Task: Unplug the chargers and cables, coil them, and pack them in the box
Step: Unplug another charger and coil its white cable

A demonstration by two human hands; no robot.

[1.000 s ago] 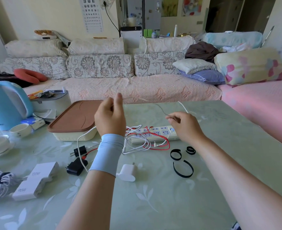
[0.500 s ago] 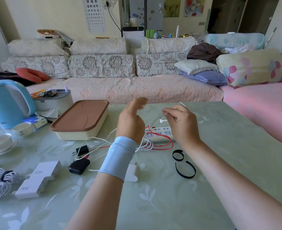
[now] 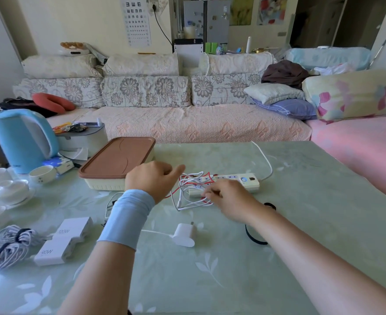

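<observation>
A white power strip [image 3: 244, 181] lies mid-table with a tangle of white cable [image 3: 188, 202] and red cable [image 3: 208, 174] piled on its left end. My right hand [image 3: 229, 197] is down on the tangle, its fingertips pinching the white cable. My left hand [image 3: 152, 178], with a blue wristband, hovers at the left edge of the loops with its thumb out; its fingers are hidden. The box with a brown lid [image 3: 119, 159] stands closed just behind it. A white plug charger [image 3: 185, 235] lies in front, its cord running left.
Two white charger bricks [image 3: 63, 239] and a coiled striped cable [image 3: 8, 245] lie at front left. Black straps [image 3: 254, 236] sit under my right forearm. A blue kettle [image 3: 21, 139] and white bowls [image 3: 8, 189] stand at far left. A sofa runs behind the table.
Both hands have dropped from chest height to the table. The white cable that was stretched between them now lies in loops on the power strip.
</observation>
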